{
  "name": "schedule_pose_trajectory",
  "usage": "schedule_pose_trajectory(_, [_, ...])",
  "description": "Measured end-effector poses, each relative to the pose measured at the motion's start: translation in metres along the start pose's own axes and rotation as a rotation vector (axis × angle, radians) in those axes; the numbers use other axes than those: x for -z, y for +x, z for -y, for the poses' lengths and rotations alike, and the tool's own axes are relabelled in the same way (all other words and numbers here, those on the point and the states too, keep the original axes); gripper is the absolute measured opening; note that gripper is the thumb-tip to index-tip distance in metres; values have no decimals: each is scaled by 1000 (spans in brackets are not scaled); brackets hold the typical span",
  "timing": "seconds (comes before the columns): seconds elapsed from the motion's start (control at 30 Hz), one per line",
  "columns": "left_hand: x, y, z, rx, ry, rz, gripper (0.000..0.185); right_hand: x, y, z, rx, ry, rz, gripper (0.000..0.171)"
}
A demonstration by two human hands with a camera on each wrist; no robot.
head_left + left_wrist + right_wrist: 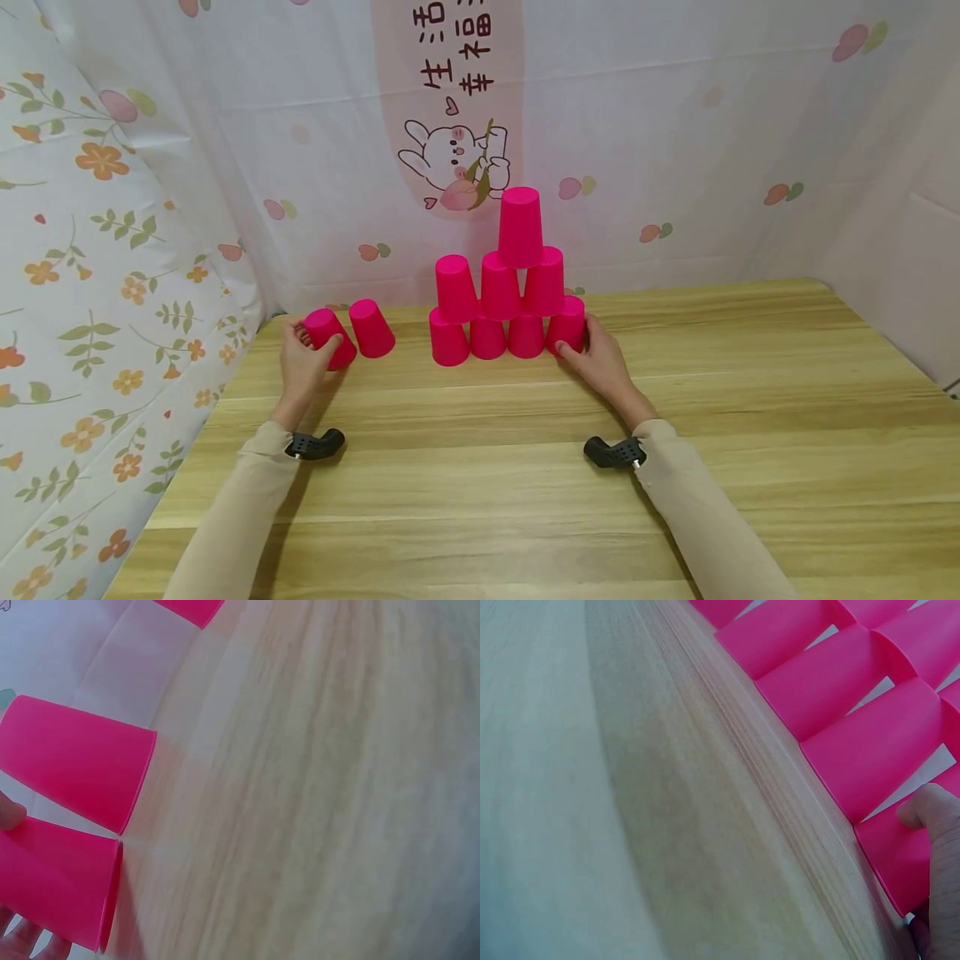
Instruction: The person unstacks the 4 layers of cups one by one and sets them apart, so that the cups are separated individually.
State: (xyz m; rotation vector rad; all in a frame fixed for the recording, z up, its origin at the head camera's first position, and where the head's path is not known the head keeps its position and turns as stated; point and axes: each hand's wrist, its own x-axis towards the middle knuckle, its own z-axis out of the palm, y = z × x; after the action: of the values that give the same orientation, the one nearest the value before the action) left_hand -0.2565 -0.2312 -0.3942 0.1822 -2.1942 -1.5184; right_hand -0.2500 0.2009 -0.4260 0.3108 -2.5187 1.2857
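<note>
At the far left of the table my left hand (302,367) grips an upside-down pink cup (327,335), thumb on one side and fingers round the other. A second pink cup (372,330) stands upside down just right of it; in the left wrist view their rims nearly meet. Pink cups are stacked in a pyramid: several along the bottom, three above, and one top cup (521,227). My right hand (600,364) holds the bottom row's rightmost cup (567,323) from its right side. The thumb (922,808) presses on its wall in the right wrist view.
The wooden table (465,483) ends at a patterned cloth (675,150) hanging close behind the cups. Another floral cloth (105,250) borders the left side. Each wrist wears a black camera mount (318,445).
</note>
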Motion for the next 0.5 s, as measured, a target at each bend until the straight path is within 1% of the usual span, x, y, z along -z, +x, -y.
schedule_pose_trajectory(0.17, [-1, -2, -1, -6, -16, 10, 56, -1, 1, -1, -2, 1, -8, 56])
schedule_pose_trajectory(0.5, [-4, -2, 2, 3, -2, 28, 56, -1, 0, 0, -7, 4, -6, 58])
